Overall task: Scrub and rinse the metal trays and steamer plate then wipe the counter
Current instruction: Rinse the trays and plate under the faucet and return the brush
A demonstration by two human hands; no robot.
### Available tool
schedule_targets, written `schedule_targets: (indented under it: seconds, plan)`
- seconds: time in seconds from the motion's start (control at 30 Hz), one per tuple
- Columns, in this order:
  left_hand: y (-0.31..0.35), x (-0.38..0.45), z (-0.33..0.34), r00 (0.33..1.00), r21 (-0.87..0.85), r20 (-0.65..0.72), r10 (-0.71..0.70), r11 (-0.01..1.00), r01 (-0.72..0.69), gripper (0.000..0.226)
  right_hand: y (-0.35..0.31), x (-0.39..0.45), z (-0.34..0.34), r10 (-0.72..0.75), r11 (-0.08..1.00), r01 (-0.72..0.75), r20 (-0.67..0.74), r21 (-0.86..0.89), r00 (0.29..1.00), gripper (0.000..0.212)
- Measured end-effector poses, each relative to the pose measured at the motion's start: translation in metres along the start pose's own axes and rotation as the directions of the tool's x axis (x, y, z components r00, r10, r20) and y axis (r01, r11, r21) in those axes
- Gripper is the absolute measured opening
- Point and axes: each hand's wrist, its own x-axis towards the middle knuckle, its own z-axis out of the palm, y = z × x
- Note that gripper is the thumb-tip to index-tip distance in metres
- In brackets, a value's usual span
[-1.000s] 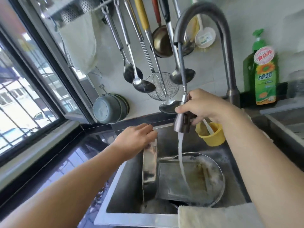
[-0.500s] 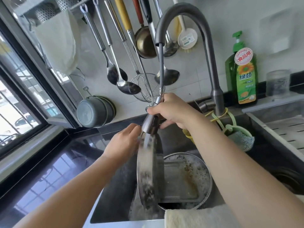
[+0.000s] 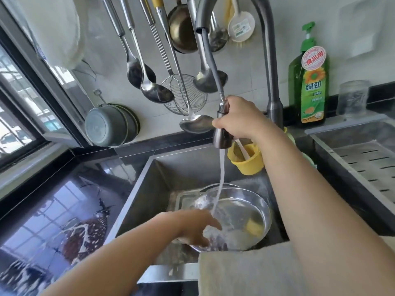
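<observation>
Both forearms are showing bare up to the frame's edge, with no sleeve reaching into view. The left hand point(image 3: 193, 228) and the right hand point(image 3: 241, 118) are wearing no gloves, and the wrists behind them are carrying nothing.

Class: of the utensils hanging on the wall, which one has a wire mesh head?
The skimmer, hanging mid-row; the ladles beside it have solid metal bowls.

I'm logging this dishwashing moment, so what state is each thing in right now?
Spray head: pulled out, water running.
Right hand: grips the spray head.
Round metal tray: tilted in the sink, wet, under the stream.
Left hand: holds the tray's near rim.
Soap bottle: upright, capped.
</observation>
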Motion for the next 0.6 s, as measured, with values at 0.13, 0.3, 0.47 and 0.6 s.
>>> schedule_targets:
  seconds: [0.13, 0.3, 0.47, 0.6]
  plan:
    - [0.011, 0.007, 0.009, 0.951, 0.157, 0.279, 0.133, 0.971, -0.182, 0.063, 0.006, 0.004, -0.006, -0.024, 0.998, 0.024, 0.011, -0.052, 1.000, 0.028]
    - [0.021, -0.005, 0.010, 0.950, 0.421, 0.215, 0.227, 0.856, -0.300, 0.047, 0.003, 0.002, -0.001, -0.022, 1.000, 0.022, 0.050, -0.013, 0.999, 0.024]
    - [0.010, -0.026, 0.001, 0.948, 0.415, 0.064, 0.313, 0.855, -0.310, 0.022, 0.004, 0.001, -0.008, -0.017, 0.998, 0.019, 0.040, -0.053, 0.999, 0.028]
    - [-0.017, -0.059, -0.041, 0.967, 0.279, -0.178, 0.184, 0.951, -0.130, 0.011, 0.002, 0.001, -0.006, -0.009, 0.999, 0.011, 0.038, -0.051, 0.999, 0.029]
